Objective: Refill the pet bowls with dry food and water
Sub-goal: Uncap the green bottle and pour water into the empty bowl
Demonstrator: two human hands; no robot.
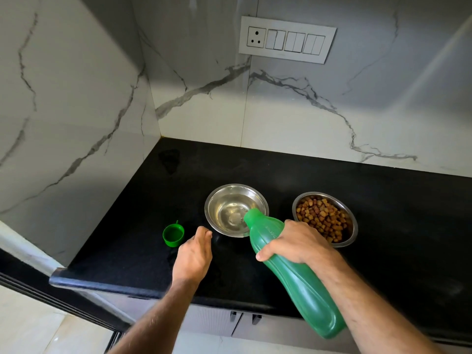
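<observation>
Food bowl (325,218) right of water bowl (236,210): filled w/ kibble, done. Right hand (296,242) wrapped round green bottle (288,269), tipped into water bowl, fill looks partial. Left hand (194,254) loose, holding nothing, near cap (173,234) left of it; recapping left.

Two steel bowls are counted on the black counter (383,251): one bowl with water (229,205) toward the middle, and one bowl of dry food (325,218) beside it, nearer the right edge. One green bottle (293,277) is seen, and one green cap (173,234) near the front left corner. Two hands are counted, the left hand (194,254) and the right hand (296,244). One switch panel (287,39) is counted on the wall.
</observation>
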